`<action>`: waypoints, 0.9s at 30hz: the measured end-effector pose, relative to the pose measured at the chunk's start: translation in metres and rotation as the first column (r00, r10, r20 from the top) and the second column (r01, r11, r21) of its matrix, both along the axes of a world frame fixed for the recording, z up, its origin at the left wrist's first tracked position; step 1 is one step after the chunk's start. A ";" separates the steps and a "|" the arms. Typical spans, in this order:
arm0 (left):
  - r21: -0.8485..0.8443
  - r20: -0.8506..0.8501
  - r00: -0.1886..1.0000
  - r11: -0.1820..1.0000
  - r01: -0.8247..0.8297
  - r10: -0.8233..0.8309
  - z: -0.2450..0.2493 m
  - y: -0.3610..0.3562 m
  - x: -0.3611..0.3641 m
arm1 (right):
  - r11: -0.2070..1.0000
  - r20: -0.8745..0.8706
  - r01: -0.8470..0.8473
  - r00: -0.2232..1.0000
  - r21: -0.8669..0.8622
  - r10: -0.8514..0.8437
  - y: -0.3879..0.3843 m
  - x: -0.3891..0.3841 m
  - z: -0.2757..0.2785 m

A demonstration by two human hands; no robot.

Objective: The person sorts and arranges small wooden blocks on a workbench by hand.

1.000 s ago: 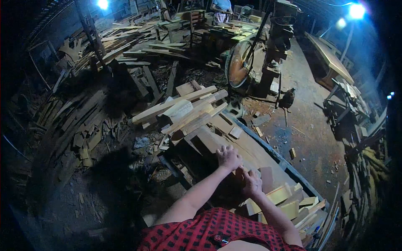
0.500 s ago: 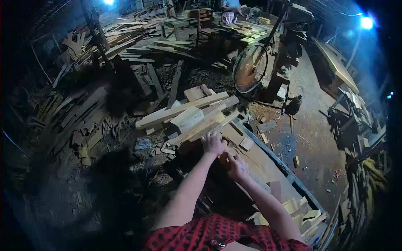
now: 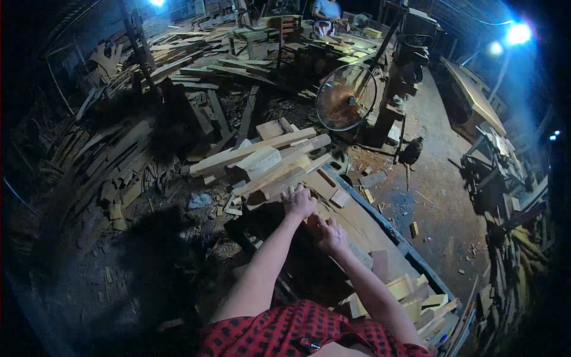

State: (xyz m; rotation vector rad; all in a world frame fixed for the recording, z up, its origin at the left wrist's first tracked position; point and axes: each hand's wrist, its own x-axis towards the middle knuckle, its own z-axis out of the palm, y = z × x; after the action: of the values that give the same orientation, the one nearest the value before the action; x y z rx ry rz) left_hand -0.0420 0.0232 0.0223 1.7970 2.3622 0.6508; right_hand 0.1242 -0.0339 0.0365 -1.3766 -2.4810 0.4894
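My left hand [image 3: 299, 203] is closed over the far end of a piece of wood [image 3: 313, 219] at the edge of the workbench [image 3: 370, 229]. Just nearer and to the right, my right hand [image 3: 332, 235] has its fingers bent on the same piece. Most of that wood is hidden by my hands. Beyond them, a stack of squared timbers [image 3: 262, 150] lies across the bench's far end. A small wood block [image 3: 340, 198] rests on the bench to the right of my left hand.
Cut blocks [image 3: 410, 297] are heaped at the bench's near right end. A round fan [image 3: 346, 98] stands beyond the bench. Scrap wood [image 3: 128, 196] litters the floor on the left, and boards [image 3: 476, 98] lean at the right. Another person [image 3: 326, 11] is at the back.
Both hands stay at the same spot on the wood, with only a slight shift. The whole view has moved a little, and the fan's head appears turned more towards me.
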 end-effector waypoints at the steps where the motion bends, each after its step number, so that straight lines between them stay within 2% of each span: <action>1: 0.034 -0.016 1.000 0.999 0.008 -0.007 -0.002 -0.005 0.008 | 1.000 -0.025 -0.014 1.000 0.019 0.014 -0.005 0.009 -0.006; 6: 0.151 -0.085 0.996 0.988 -0.016 0.029 -0.009 -0.018 0.024 | 1.000 0.049 -0.009 0.999 0.012 0.008 -0.018 0.026 -0.002; 8: 0.065 0.034 0.999 0.997 0.034 -0.036 0.001 -0.021 0.022 | 1.000 0.071 -0.013 0.997 0.028 0.011 -0.019 0.027 -0.003; 10: 0.079 0.010 1.000 0.997 0.026 -0.027 -0.005 -0.016 0.022 | 0.999 0.002 0.004 1.000 0.035 -0.004 -0.019 0.026 -0.006; 14: 0.065 0.029 0.999 0.998 0.023 -0.025 -0.010 -0.010 0.021 | 0.999 0.032 0.020 0.999 0.025 -0.021 -0.015 0.025 -0.019; 17: 0.088 0.012 1.000 0.996 0.014 -0.015 -0.013 -0.012 0.021 | 0.999 0.018 0.035 0.999 0.007 -0.035 -0.021 0.023 -0.005; 19: 0.088 0.012 1.000 0.996 0.007 -0.008 -0.003 -0.017 0.023 | 0.998 -0.007 0.018 1.000 0.060 -0.018 -0.023 0.023 0.003; 27: 0.040 0.031 0.999 0.999 0.015 -0.016 0.005 -0.018 0.023 | 0.999 0.008 0.032 0.999 -0.001 -0.032 -0.021 0.022 -0.001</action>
State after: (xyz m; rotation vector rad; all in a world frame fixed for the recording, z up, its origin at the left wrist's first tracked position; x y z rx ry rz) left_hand -0.0191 0.0053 0.0273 1.8050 2.3296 0.7231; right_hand 0.1466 -0.0552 0.0353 -1.4194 -2.4612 0.4797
